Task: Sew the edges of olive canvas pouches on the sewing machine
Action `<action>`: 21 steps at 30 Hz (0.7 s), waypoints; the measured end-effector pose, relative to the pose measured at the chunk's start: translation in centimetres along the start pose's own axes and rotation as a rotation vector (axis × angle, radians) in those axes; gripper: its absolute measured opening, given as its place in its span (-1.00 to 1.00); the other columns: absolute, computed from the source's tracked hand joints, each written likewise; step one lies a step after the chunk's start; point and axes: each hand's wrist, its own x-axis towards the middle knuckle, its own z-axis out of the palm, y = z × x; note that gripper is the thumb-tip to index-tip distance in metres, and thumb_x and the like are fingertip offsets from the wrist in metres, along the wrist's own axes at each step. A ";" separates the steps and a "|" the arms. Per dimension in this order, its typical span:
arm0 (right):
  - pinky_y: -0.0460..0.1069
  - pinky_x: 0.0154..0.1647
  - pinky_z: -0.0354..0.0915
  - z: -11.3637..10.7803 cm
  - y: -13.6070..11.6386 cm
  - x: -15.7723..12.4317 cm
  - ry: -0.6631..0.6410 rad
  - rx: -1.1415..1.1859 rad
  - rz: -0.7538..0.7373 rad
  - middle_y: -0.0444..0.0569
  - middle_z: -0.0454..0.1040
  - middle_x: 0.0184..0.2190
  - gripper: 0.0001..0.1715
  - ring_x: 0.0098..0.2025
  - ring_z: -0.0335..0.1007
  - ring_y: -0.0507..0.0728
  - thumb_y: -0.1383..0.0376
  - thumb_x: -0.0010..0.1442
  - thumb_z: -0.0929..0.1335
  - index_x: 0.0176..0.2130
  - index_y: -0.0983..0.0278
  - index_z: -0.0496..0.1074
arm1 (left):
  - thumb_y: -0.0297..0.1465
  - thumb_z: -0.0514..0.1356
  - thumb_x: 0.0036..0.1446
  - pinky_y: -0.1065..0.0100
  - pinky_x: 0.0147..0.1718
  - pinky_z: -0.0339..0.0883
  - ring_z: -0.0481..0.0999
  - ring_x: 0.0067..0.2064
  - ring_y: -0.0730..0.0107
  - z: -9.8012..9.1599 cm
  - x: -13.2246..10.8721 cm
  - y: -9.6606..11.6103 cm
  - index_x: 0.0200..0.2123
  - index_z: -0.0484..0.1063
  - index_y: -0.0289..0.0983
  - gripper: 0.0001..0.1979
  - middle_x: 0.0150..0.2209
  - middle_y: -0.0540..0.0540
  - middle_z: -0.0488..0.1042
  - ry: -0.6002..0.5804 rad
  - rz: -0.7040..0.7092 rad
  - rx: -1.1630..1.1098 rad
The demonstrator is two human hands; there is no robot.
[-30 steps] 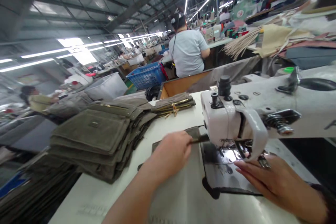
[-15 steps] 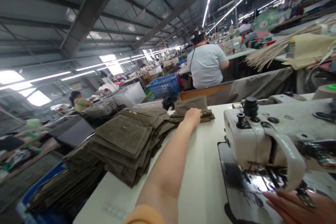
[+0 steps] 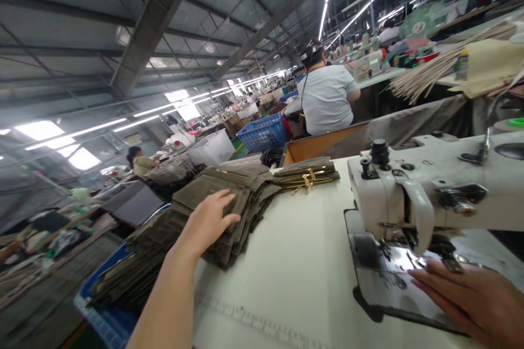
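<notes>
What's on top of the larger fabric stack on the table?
The open left hand is over the top olive panel of the stack, contact unclear. It hides part of that panel; lower pieces show mainly edges, their faces covered.

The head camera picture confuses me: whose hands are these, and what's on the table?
There's no robot here: a person works bare-handed, and the camera, worn on their head, looks forward and down. The left hand is spread at a stack of dark olive fabric pieces; whether it touches, I can't tell. The right hand lies flat beneath the front of a white sewing machine. Neither visibly grips anything. Farther back on the pale table sits a smaller pile with gold-coloured zippers.
</notes>
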 end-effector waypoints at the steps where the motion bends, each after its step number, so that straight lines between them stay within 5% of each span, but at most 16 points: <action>1: -0.10 -0.53 0.32 -0.4 0.0 0.6 0.020 0.001 -0.012 -0.11 0.50 -0.41 -0.56 -0.48 0.42 0.06 0.27 0.23 0.07 -0.31 0.12 0.47 | -0.32 0.25 -0.17 0.19 0.05 0.11 0.26 0.05 0.12 0.8 -0.5 -1.1 -0.07 0.36 -0.27 -0.50 0.05 -0.16 0.27 -0.064 -0.007 0.003; 7: -0.12 -0.61 0.30 -1.7 -0.3 2.0 0.102 0.032 -0.044 -0.14 0.50 -0.47 -0.48 -0.51 0.42 0.03 0.27 0.26 0.03 -0.40 0.17 0.47 | -0.38 0.21 -0.14 0.23 0.10 0.00 0.18 0.11 0.20 2.4 -1.3 -3.7 0.00 0.29 -0.25 -0.46 0.12 -0.10 0.18 -0.127 -0.002 -0.035; 14: -0.08 -0.34 0.33 -1.1 -0.4 0.5 -0.098 0.130 0.086 -0.06 0.49 -0.33 -0.66 -0.34 0.43 0.09 0.30 0.19 0.15 -0.28 0.19 0.48 | -0.32 0.13 -0.02 0.27 0.09 0.02 0.21 0.10 0.26 1.3 -1.5 -3.8 -0.02 0.30 -0.27 -0.56 0.12 -0.09 0.18 -0.156 0.052 -0.094; 21: -0.07 -0.34 0.33 -0.8 -0.3 0.3 -0.089 0.149 0.080 -0.05 0.49 -0.31 -0.68 -0.32 0.42 0.11 0.30 0.17 0.17 -0.25 0.19 0.47 | -0.24 0.14 -0.03 0.30 0.06 0.09 0.27 0.06 0.27 1.4 -1.1 -4.1 -0.05 0.33 -0.31 -0.54 0.05 -0.11 0.28 -0.115 0.058 -0.084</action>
